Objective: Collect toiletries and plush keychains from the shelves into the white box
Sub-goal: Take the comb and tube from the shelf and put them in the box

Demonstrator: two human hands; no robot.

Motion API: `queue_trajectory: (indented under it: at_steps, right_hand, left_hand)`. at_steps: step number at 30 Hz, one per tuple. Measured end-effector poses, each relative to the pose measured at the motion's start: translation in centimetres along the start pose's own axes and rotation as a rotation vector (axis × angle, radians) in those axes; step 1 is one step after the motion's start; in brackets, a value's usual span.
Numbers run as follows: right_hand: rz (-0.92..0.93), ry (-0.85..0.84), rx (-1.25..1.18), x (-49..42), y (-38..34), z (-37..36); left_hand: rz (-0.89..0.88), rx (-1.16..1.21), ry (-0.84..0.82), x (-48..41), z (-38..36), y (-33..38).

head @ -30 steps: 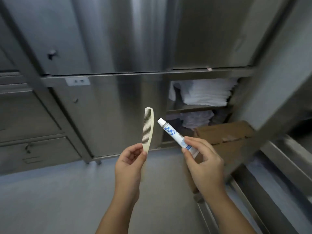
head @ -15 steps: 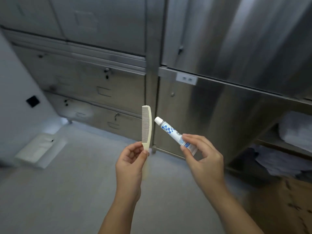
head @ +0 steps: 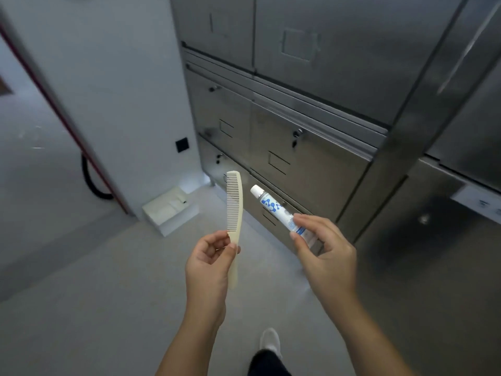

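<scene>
Left hand (head: 210,263) pinching a light, stiff cream comb (head: 235,213) by its handle, right hand (head: 324,256) gripping a small, soft toothpaste tube (head: 279,213) near its crimped end, both held above and right of the white box (head: 169,210) on the floor.

left hand (head: 208,263): pinches cream comb (head: 234,210) upright by its handle, teeth facing left | right hand (head: 324,256): grips small white-and-blue tube (head: 276,210), cap up-left | white box (head: 170,210): on floor (head: 113,294) at wall corner, beside steel cabinets (head: 311,118)
</scene>
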State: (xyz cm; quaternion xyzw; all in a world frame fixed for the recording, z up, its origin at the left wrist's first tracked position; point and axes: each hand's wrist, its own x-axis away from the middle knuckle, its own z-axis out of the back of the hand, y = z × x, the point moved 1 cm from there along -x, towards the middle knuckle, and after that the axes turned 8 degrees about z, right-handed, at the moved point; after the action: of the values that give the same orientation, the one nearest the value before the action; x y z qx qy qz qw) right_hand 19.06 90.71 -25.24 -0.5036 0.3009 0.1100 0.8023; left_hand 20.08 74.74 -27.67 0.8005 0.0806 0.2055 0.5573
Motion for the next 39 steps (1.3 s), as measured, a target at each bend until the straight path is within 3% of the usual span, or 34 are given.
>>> queue_trajectory:
  at_steps: [10, 21, 32, 34, 37, 39]
  right_hand:
    - [0.01, -0.128, -0.21, -15.2, 6.7, -6.5]
    - [-0.133, -0.197, -0.256, -22.0, 12.4, -16.2]
    - [0.03, -0.365, -0.237, -32.7, 9.7, -35.8]
    - [0.081, -0.408, -0.261, -35.9, 9.3, -44.7]
    - [0.087, -0.475, -0.306, -39.5, 9.6, -51.1]
    - [0.073, -0.509, -0.295, -39.6, 9.8, -51.2]
  left_hand:
    - [-0.182, -0.061, 0.162, -13.2, -6.5, 4.7]
    - [-0.086, -0.048, 0.315, -24.8, -5.0, 4.9]
    - [-0.113, 0.062, 0.438, -41.7, 3.4, 12.4]
    - [-0.148, 0.085, 0.507, -48.3, 7.9, 15.1]
    - [-0.167, 0.076, 0.619, -54.1, 9.9, 16.9]
    - [-0.149, 0.08, 0.598, -54.1, 9.8, 17.0]
